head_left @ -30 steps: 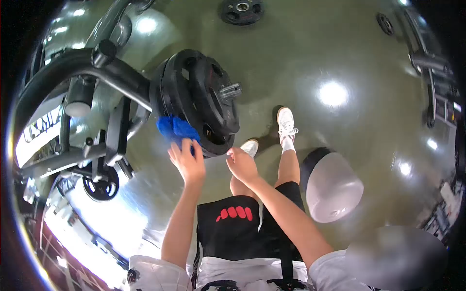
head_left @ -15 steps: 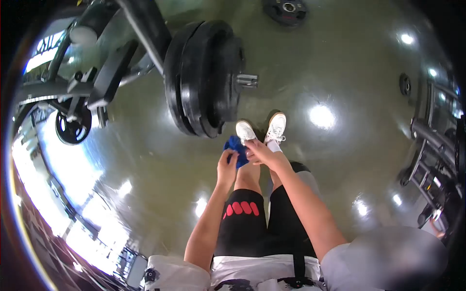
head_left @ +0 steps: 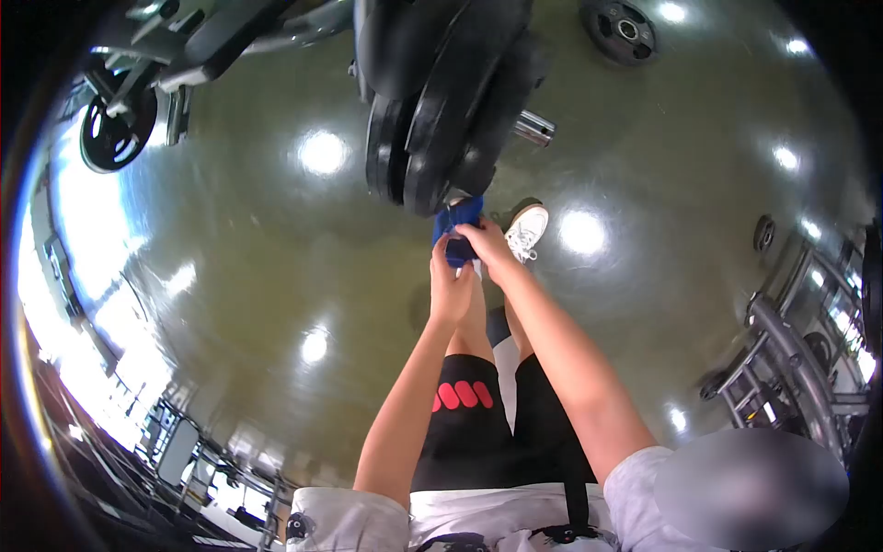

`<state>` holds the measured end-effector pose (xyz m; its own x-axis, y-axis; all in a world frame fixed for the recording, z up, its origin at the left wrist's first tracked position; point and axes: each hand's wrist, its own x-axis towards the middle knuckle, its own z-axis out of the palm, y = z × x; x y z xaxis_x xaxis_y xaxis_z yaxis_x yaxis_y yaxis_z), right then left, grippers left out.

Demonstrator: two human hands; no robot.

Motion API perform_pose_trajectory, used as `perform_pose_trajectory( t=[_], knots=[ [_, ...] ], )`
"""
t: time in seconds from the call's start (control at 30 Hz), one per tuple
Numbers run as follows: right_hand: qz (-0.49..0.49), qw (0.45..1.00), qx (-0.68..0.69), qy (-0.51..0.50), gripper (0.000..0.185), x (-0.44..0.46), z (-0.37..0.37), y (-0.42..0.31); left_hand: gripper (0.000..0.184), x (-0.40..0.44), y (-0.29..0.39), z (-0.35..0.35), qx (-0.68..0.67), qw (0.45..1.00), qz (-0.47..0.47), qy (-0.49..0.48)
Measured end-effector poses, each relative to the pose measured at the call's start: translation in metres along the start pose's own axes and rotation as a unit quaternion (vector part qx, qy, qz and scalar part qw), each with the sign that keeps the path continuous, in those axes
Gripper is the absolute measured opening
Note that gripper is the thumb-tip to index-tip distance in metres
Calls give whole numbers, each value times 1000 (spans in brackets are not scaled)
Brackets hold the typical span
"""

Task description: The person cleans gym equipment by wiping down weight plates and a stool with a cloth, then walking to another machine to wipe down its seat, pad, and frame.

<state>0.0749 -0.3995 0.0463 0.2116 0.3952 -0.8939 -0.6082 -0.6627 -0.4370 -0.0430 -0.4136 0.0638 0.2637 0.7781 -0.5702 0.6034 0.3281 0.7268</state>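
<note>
Head view: the left grip (head_left: 449,283) and right grip (head_left: 490,248) are both clamped on 1 blue cloth (head_left: 462,215), fingers pinching it. Just beyond the grips are black weight plates (head_left: 440,129); right of them, 1 white shoe (head_left: 527,228).

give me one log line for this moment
left hand: holding cloth; right hand: holding cloth; plates: on bar; cloth touching plates: unclear
</note>
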Motion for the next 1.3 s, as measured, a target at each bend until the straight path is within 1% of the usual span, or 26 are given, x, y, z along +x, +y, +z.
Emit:
perform_pose_trajectory(
  t=[0.03,0.1,0.17,0.2,0.23,0.3,0.33,0.37,0.4,0.43,0.5,0.53,0.57,0.63,0.67,0.7,0.77,0.8,0.83,0.9,0.97,1.03,1.13,1.17,1.23,1.3],
  knots=[
    [11,998,60,-32,31,9,2,2,63,-1,4,3,-6,1000,-6,6],
    [50,985,162,-33,27,22,12,-6,67,-4,18,6,-199,978,-64,7],
    [103,965,238,-46,23,35,18,-7,70,1,26,9,-245,965,-95,26],
    [108,956,272,-17,8,32,25,-13,71,6,25,12,-318,941,-112,34],
    [109,959,262,-18,8,24,27,-19,72,10,33,11,-391,911,-128,41],
    [22,976,217,-11,8,4,28,-28,72,14,40,8,-408,900,-153,36],
    [22,978,206,-14,8,-4,28,-30,71,16,37,6,-361,918,-165,16],
    [-22,982,190,-4,7,-13,29,-33,70,17,34,4,-313,933,-176,-4],
    [-66,983,174,6,7,-20,28,-37,67,16,34,2,-302,937,-174,-15],
    [-67,984,165,4,7,-27,24,-43,67,16,31,6,-311,934,-174,-11],
    [-195,978,68,-26,12,-39,9,-65,69,16,26,15,-315,946,-83,6],
    [-247,968,19,27,11,-49,4,-84,62,13,53,4,-327,942,-64,-36],
    [-298,951,-29,79,10,-57,-2,-105,48,11,61,5,-304,951,-36,-44],
    [-409,904,36,121,19,-51,-19,-136,36,9,71,7,-252,962,-59,-89],
    [-420,899,28,122,27,-45,-36,-152,36,9,70,10,-257,961,-59,-86],
    [-431,893,20,124,35,-41,-49,-165,30,9,66,15,-231,968,-60,-84],
    [-428,890,83,135,48,-51,-48,-190,24,12,57,24,-208,973,-62,-79],
    [-410,898,89,134,57,-57,-44,-199,21,14,53,29,-220,969,-89,-63],
    [-410,898,86,132,57,-57,-41,-202,19,16,43,36,-231,965,-117,-47],
    [-417,899,90,99,59,-48,-34,-206,22,22,31,44,-246,961,-119,-38],
    [-495,858,-95,98,49,-14,-41,-194,30,23,37,39,-229,966,-115,22],
    [-402,852,-267,204,42,-20,-22,-181,36,30,42,32,-213,970,-117,23],
    [-501,758,-347,232,40,-27,-7,-153,26,35,53,22,-293,936,-192,33],
    [-496,768,-350,206,39,-34,-4,-143,26,35,50,23,-292,936,-192,31],
    [-536,721,-404,175,38,-38,-3,-115,23,36,32,31,-340,923,-179,22],
    [-488,755,-423,116,35,-39,-5,-80,21,26,25,38,-330,928,-169,24]
  ],
)
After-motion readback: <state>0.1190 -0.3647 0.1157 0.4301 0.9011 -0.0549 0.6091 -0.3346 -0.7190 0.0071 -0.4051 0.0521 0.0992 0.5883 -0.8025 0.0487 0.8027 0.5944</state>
